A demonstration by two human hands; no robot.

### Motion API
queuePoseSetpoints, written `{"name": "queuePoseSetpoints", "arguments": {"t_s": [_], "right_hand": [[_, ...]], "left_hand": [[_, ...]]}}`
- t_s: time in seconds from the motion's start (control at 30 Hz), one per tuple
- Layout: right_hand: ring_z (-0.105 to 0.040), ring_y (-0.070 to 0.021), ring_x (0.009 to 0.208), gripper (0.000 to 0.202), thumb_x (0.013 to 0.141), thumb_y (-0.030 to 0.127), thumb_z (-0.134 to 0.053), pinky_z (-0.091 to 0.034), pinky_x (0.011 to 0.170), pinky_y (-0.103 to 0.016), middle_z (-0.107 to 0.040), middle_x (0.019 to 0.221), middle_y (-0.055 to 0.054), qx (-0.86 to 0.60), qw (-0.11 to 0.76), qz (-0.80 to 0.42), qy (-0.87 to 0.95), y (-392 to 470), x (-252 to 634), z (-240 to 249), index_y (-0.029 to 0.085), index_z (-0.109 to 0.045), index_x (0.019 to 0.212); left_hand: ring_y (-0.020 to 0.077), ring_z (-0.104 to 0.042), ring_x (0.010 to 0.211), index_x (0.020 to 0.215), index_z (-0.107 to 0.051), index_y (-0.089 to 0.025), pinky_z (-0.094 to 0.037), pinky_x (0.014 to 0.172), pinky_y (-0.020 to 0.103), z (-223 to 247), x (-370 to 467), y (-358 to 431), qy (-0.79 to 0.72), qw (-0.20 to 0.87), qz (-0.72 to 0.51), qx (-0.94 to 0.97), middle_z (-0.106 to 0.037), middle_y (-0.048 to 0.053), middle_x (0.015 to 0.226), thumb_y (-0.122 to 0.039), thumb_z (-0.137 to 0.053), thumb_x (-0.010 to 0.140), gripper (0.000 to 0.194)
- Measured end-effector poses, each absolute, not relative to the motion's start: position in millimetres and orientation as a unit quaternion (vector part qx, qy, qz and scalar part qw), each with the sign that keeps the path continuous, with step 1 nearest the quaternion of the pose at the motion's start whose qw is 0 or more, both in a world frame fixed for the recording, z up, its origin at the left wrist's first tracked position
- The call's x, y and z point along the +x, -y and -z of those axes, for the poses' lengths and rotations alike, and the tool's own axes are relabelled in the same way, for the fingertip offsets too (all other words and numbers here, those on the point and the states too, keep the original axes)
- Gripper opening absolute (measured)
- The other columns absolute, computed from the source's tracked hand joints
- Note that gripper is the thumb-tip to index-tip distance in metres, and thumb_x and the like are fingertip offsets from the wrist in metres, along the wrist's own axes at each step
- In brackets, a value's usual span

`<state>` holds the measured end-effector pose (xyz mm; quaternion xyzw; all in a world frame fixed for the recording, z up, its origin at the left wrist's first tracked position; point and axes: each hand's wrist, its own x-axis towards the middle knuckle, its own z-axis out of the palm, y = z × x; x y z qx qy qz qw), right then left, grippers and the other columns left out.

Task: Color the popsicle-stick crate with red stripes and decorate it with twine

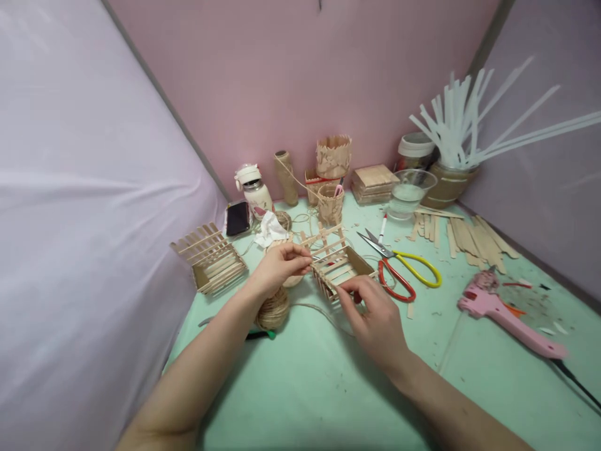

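A small box of craft sticks with a cardboard inside wall [359,262] sits between my hands, its slatted back piece [323,237] standing up behind. My left hand [284,266] is closed in a pinch at the box's left corner; what lies between its fingertips is too small to make out. At the front rim, my right hand [373,310] grips the box between thumb and fingers. A twisted, cord-like edging seems to run along that rim. Below my left hand lies a ball of twine [273,310], partly covered, with a loose strand curving toward my right hand.
Scissors [387,255] with red and yellow handles lie just right of the box. A pink glue gun [509,319] is farther right, near loose craft sticks [474,241]. A similar slatted box [218,269] stands left. Behind are a bottle [256,194] and a water bowl [407,197].
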<state>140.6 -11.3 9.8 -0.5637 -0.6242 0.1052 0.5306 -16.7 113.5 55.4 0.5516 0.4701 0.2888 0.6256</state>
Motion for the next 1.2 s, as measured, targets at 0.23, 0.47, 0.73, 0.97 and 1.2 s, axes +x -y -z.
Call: {"name": "queuePoseSetpoints", "arguments": {"t_s": [0.23, 0.47, 0.73, 0.97, 1.2], "right_hand": [[-0.062, -0.0147, 0.077, 0.010, 0.095, 0.019, -0.046, -0.048, 0.065, -0.026, -0.066, 0.086, -0.003, -0.579, 0.463, -0.125, 0.659, 13.4, 135.2, -3.4, 0.024, -0.055, 0.093], [-0.064, -0.0153, 0.076, 0.011, 0.093, 0.017, -0.047, -0.048, 0.063, -0.025, -0.067, 0.087, -0.004, -0.584, 0.456, -0.125, 0.660, 14.1, 135.7, -4.6, 0.024, -0.055, 0.094], [-0.064, -0.0155, 0.081, 0.010, 0.092, 0.018, -0.048, -0.048, 0.062, -0.025, -0.065, 0.092, -0.005, -0.598, 0.460, -0.143, 0.641, 13.3, 134.1, -7.8, 0.024, -0.054, 0.086], [-0.062, -0.0153, 0.080, 0.012, 0.093, 0.018, -0.047, -0.048, 0.063, -0.025, -0.064, 0.089, -0.006, -0.593, 0.457, -0.148, 0.646, 13.7, 134.4, -6.4, 0.023, -0.053, 0.084], [-0.060, -0.0139, 0.080, 0.011, 0.093, 0.015, -0.048, -0.046, 0.064, -0.024, -0.063, 0.089, -0.005, -0.588, 0.451, -0.152, 0.653, 15.3, 134.5, -4.9, 0.021, -0.053, 0.085]], "left_hand": [[0.0161, -0.065, 0.081, 0.086, -0.069, -0.020, -0.048, 0.078, 0.028, -36.0, -18.3, -107.8, -0.468, 0.343, -0.282, 0.764, -0.072, 0.002, 0.087, -0.024, -0.062, 0.081, 0.010], [0.0181, -0.064, 0.088, 0.095, -0.069, -0.023, -0.046, 0.079, 0.028, -33.7, -13.8, -100.0, -0.456, 0.217, -0.237, 0.830, -0.073, 0.003, 0.095, -0.024, -0.053, 0.089, 0.016], [0.0190, -0.065, 0.089, 0.096, -0.070, -0.023, -0.046, 0.081, 0.028, -32.5, -12.0, -101.5, -0.456, 0.209, -0.217, 0.838, -0.073, 0.004, 0.095, -0.021, -0.049, 0.090, 0.022], [0.0187, -0.064, 0.085, 0.093, -0.070, -0.020, -0.046, 0.078, 0.028, -35.0, -10.2, -101.5, -0.455, 0.195, -0.196, 0.847, -0.072, 0.005, 0.091, -0.020, -0.050, 0.090, 0.020], [0.0178, -0.063, 0.082, 0.089, -0.068, -0.018, -0.047, 0.074, 0.027, -36.7, -8.4, -99.0, -0.441, 0.155, -0.189, 0.864, -0.070, 0.005, 0.086, -0.017, -0.049, 0.091, 0.019]]}}
